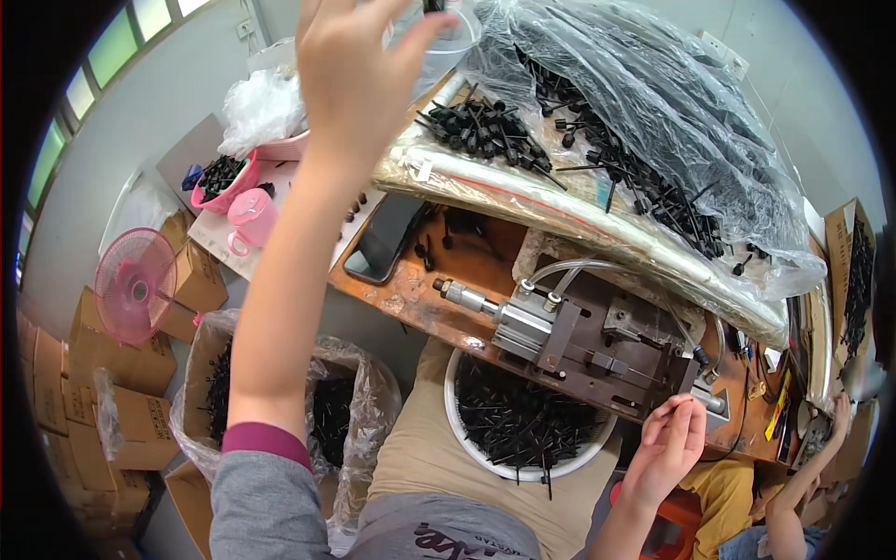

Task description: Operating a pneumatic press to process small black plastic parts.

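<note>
My left hand [359, 79] is raised at the top edge, thumb spread away from the fingers, which the frame partly cuts off. Beside it is a clear plastic container [448, 47]. My right hand [667, 448] is by the right end of a pneumatic bench fixture [597, 350], fingertips curled together; whatever they hold, if anything, is too small to make out. The fixture has a silver cylinder [525, 327] and clear air tubing on a dark base plate. Between my thighs, a white tub [455, 425] is full of black thin-stemmed parts [523, 411].
Black parts [485, 131] lie heaped on the plastic-wrapped shelf under clear sheeting [644, 84]. A phone [385, 238] rests on the bench. Left are a pink mug [252, 219], a pink fan [135, 285], lined cartons and stacked boxes. At far right, another person's arm [793, 504] reaches up.
</note>
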A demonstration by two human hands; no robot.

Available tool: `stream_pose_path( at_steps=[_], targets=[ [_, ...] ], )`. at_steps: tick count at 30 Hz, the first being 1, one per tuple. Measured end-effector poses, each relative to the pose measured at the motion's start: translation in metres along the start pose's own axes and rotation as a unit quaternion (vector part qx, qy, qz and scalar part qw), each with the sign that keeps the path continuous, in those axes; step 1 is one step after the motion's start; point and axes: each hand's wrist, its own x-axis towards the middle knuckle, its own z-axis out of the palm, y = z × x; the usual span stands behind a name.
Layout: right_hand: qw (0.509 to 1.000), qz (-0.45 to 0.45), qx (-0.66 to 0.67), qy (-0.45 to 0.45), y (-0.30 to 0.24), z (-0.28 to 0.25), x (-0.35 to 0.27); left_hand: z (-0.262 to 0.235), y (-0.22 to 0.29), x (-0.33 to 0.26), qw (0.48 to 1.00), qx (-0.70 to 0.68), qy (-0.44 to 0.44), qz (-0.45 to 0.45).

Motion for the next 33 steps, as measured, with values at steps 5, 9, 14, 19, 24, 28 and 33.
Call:
stream_pose_path(
  at_steps=[5,9,14,19,24,28,33],
  targets=[
    [0.999,0.032,-0.013,0.009,-0.002,-0.019,-0.021,0.020,-0.015,0.002,0.920,-0.265,-0.070,-0.281],
    [0.997,0.062,-0.046,0.011,-0.001,-0.032,-0.028,0.020,-0.022,-0.049,0.907,-0.231,-0.232,-0.265],
    [0.995,0.094,-0.031,0.017,0.001,-0.029,-0.031,0.031,-0.019,-0.075,0.883,-0.151,-0.358,-0.264],
    [0.993,0.121,-0.007,-0.001,0.005,-0.022,-0.035,0.036,-0.011,-0.081,0.862,-0.133,-0.409,-0.267],
    [0.991,0.134,-0.012,-0.009,0.007,-0.022,-0.036,0.039,-0.013,-0.088,0.876,-0.148,-0.395,-0.235],
    [0.989,0.144,-0.005,-0.008,0.009,-0.024,-0.037,0.035,-0.008,-0.084,0.845,-0.203,-0.397,-0.297],
    [0.987,0.160,0.001,-0.014,0.012,-0.023,-0.038,0.016,-0.009,-0.066,0.734,-0.340,-0.389,-0.440]
  ],
)
